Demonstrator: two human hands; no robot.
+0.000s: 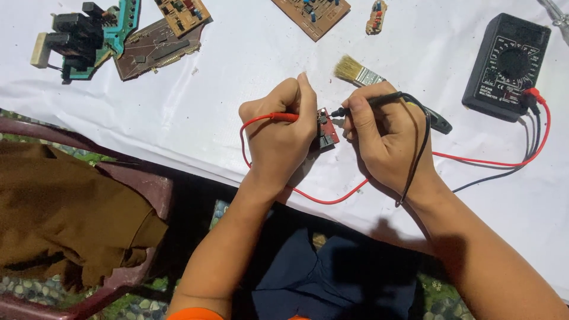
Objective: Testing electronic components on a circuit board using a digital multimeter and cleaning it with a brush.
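Note:
My left hand [281,130] grips a red test probe [278,117] and also steadies a small red circuit board [328,131] on the white tablecloth. The fingers of my right hand [382,135] pinch a black test probe [373,102], whose tip points at the board's top edge. Red and black leads [504,163] run from both probes across the cloth to a black multimeter [505,66] at the far right.
A paintbrush [359,73] with a dark handle lies just behind my right hand. Several brown circuit boards [155,42] and a teal part with black components [89,37] lie at the back. A brown cloth [65,207] is draped over a maroon chair [148,189] to the left.

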